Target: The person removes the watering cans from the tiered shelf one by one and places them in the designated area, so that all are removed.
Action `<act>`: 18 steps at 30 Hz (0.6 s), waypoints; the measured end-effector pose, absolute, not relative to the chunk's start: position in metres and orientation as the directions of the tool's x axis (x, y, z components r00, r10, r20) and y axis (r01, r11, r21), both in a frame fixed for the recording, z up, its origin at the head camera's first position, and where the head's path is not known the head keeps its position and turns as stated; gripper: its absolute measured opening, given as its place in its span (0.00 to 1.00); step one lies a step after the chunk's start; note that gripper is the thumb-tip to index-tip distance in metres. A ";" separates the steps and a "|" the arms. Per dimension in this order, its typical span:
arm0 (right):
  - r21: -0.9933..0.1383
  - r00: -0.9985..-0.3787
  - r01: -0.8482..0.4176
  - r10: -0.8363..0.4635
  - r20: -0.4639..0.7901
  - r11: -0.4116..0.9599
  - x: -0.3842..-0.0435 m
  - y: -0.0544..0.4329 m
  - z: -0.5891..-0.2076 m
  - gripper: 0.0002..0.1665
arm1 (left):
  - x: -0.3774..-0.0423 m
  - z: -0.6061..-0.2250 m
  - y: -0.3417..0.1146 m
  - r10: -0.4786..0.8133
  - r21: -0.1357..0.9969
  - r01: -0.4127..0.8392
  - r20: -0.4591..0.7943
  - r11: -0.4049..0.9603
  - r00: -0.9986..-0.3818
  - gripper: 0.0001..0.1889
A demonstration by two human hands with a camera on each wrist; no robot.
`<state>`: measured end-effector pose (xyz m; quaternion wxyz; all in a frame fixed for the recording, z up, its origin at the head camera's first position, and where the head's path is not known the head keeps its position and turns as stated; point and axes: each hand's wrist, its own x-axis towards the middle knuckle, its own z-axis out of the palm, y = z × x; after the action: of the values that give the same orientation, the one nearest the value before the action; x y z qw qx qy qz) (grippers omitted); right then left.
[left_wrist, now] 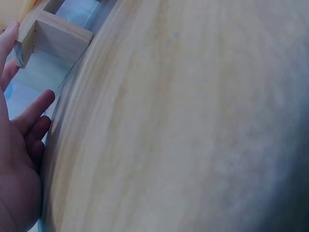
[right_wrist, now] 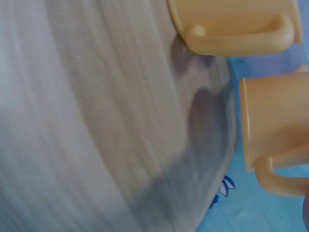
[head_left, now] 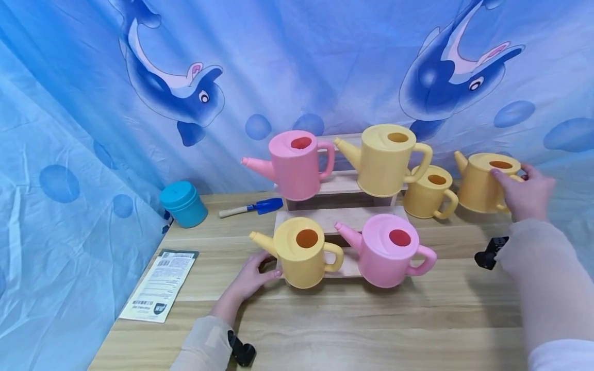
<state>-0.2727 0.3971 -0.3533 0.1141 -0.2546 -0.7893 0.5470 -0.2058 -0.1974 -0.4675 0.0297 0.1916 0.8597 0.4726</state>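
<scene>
My right hand (head_left: 529, 193) grips a yellow toy watering can (head_left: 484, 185) at its handle side, at the far right. In the right wrist view that can (right_wrist: 275, 121) looks raised off the table, and most of the hand is out of frame. Next to it stands another yellow watering can (head_left: 424, 196). My left hand (head_left: 252, 278) touches the left end of a wooden step stand (head_left: 303, 214), its fingers loosely bent. A yellow can (head_left: 299, 263) and a pink can (head_left: 390, 257) sit on the low step. Higher up are a pink can (head_left: 294, 170) and a yellow can (head_left: 382, 167).
A blue-bladed trowel (head_left: 266, 206) lies left of the stand, near a teal lidded tub (head_left: 183, 203). A printed packet (head_left: 160, 286) lies at the table's left edge. Behind hangs a blue curtain (head_left: 287, 62) with dolphins. Bare wood table (head_left: 371, 330) lies in front.
</scene>
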 end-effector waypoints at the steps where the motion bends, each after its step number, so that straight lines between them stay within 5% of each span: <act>1: -0.917 -0.846 0.286 0.523 -0.105 0.278 -0.273 0.397 -0.356 0.61 | -0.204 -0.463 -0.196 0.362 0.825 0.304 0.131 0.476 -0.923 0.26; 18: -0.896 -0.851 0.277 0.521 -0.061 0.348 -0.274 0.390 -0.389 0.59 | -0.192 -0.437 -0.189 0.354 0.820 0.279 0.101 0.500 -0.930 0.26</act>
<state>-0.2742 0.3899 -0.3888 0.1183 -0.2456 -0.8125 0.5154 -0.1915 -0.1889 -0.4371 0.0400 0.1831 0.8650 0.4655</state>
